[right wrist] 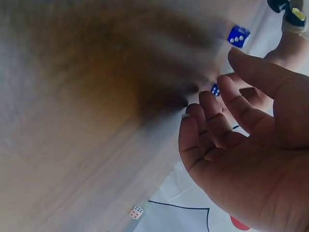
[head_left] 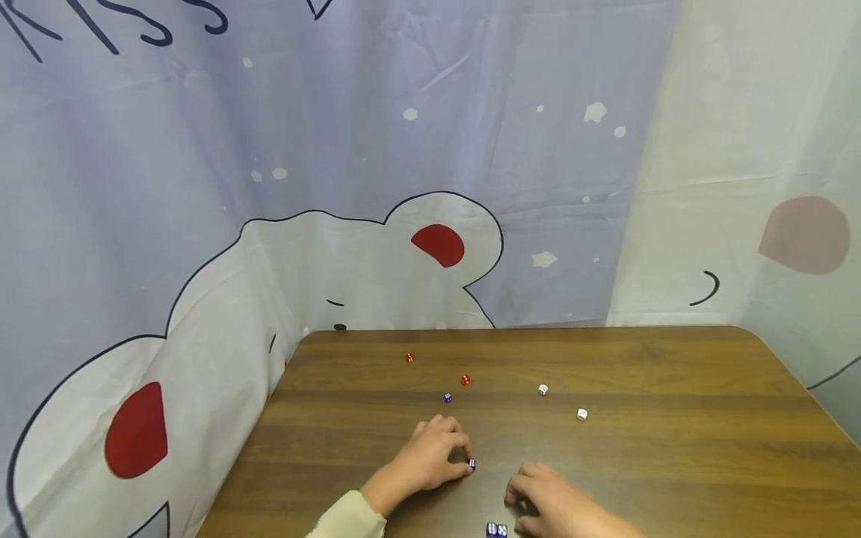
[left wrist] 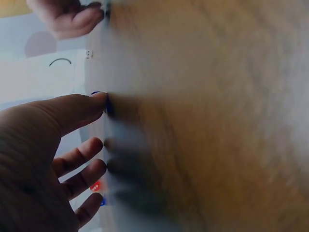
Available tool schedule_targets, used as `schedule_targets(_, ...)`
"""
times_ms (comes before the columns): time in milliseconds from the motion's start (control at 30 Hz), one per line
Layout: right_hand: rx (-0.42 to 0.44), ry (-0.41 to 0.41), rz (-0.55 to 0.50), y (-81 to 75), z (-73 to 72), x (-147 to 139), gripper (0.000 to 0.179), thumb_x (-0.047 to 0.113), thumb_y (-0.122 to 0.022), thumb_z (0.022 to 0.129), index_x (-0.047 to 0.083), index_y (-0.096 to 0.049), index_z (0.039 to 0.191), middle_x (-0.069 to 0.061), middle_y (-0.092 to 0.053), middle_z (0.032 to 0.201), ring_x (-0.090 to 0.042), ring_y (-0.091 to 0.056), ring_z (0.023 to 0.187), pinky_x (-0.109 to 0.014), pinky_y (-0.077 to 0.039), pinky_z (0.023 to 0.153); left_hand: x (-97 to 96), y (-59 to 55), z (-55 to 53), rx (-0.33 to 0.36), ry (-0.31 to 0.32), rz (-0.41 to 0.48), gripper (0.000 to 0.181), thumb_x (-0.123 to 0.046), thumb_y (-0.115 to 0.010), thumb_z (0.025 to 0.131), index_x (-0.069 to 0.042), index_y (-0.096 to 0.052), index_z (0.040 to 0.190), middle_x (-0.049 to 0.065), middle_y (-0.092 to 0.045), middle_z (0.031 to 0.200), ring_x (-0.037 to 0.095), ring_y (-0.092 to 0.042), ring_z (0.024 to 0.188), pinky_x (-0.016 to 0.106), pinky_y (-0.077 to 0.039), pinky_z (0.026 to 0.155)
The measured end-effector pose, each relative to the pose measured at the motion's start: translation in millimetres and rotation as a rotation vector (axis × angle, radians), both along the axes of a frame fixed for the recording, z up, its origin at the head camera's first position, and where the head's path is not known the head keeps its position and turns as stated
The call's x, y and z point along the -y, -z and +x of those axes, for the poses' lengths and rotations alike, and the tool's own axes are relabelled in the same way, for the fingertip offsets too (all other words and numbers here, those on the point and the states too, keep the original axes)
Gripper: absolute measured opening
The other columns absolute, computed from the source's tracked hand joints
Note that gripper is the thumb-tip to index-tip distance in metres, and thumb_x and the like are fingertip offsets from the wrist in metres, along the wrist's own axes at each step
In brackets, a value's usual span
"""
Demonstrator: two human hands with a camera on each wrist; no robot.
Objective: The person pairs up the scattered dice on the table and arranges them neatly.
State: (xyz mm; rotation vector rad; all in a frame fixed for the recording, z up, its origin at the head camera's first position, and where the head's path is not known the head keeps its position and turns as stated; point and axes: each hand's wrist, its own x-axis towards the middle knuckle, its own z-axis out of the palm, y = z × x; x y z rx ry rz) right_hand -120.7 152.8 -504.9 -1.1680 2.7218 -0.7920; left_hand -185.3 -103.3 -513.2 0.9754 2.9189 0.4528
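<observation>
On the wooden table my left hand (head_left: 430,454) pinches a blue die (head_left: 472,465) between thumb and forefinger. In the left wrist view the thumb covers most of that die, while the other fingers are spread near the tabletop. My right hand (head_left: 551,502) is low over the near part of the table, its fingers loosely bent with nothing between them. Just left of its thumb, two blue dice (head_left: 496,530) sit side by side. The right wrist view shows a blue die (right wrist: 239,36) close to the right thumb tip, and the pinched die (right wrist: 215,89) beyond the fingers.
Beyond the left hand lie another blue die (head_left: 448,397) and two red dice, one nearer (head_left: 465,379) and one farther back (head_left: 409,358). Two white dice, one (head_left: 542,389) behind the other (head_left: 581,415), are right of centre. A printed curtain (head_left: 538,179) hangs behind the table (head_left: 699,433).
</observation>
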Motion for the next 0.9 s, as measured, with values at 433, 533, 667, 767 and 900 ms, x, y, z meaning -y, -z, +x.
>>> schedule_targets(433, 0.007, 0.115, 0.043, -10.8, -18.8, 6.5, 0.024, 0.016, -0.082, 0.080, 0.021, -0.065, 0.096, 0.012, -0.056, 0.095, -0.010, -0.055, 0.092, -0.033, -0.051, 0.079, -6.1, 1.1, 14.3, 0.017, 0.017, 0.033, 0.013, -0.040, -0.081, 0.084, -0.036, -0.071, 0.091, -0.018, -0.056, 0.101, 0.003, -0.048, 0.097, 0.029, -0.038, 0.085)
schedule_targets(533, 0.009, 0.120, 0.036, -12.6, -26.8, 7.7, 0.024, 0.015, -0.081, 0.080, 0.019, -0.066, 0.097, 0.010, -0.056, 0.095, -0.012, -0.056, 0.092, -0.034, -0.051, 0.079, -7.6, 0.8, 17.9, 0.011, 0.019, 0.037, 0.013, -0.040, -0.081, 0.083, -0.036, -0.072, 0.091, -0.019, -0.056, 0.100, 0.003, -0.048, 0.097, 0.028, -0.038, 0.085)
schedule_targets(667, 0.004, 0.128, 0.033, -14.5, -36.8, 10.0, 0.023, 0.014, -0.081, 0.081, 0.017, -0.066, 0.099, 0.008, -0.057, 0.095, -0.013, -0.058, 0.091, -0.034, -0.052, 0.079, -9.4, 0.5, 21.1, 0.024, 0.021, 0.045, 0.013, -0.040, -0.081, 0.083, -0.036, -0.072, 0.091, -0.019, -0.056, 0.100, 0.002, -0.048, 0.097, 0.028, -0.038, 0.086)
schedule_targets(767, 0.003, 0.131, 0.018, -15.4, -44.5, 12.8, 0.024, 0.014, -0.081, 0.081, 0.016, -0.066, 0.100, 0.007, -0.057, 0.094, -0.013, -0.059, 0.089, -0.035, -0.051, 0.078, -10.2, 1.0, 22.5, 0.030, 0.033, 0.048, 0.012, -0.040, -0.081, 0.084, -0.036, -0.072, 0.091, -0.019, -0.056, 0.100, 0.002, -0.047, 0.097, 0.028, -0.038, 0.086)
schedule_targets(900, 0.014, 0.138, -0.005, -16.7, -56.2, 16.0, 0.025, 0.013, -0.081, 0.081, 0.014, -0.066, 0.101, 0.004, -0.058, 0.094, -0.016, -0.059, 0.088, -0.036, -0.051, 0.077, -11.7, 1.6, 24.4, 0.012, 0.052, 0.041, 0.013, -0.041, -0.081, 0.084, -0.036, -0.072, 0.091, -0.020, -0.056, 0.100, 0.001, -0.047, 0.096, 0.028, -0.038, 0.085)
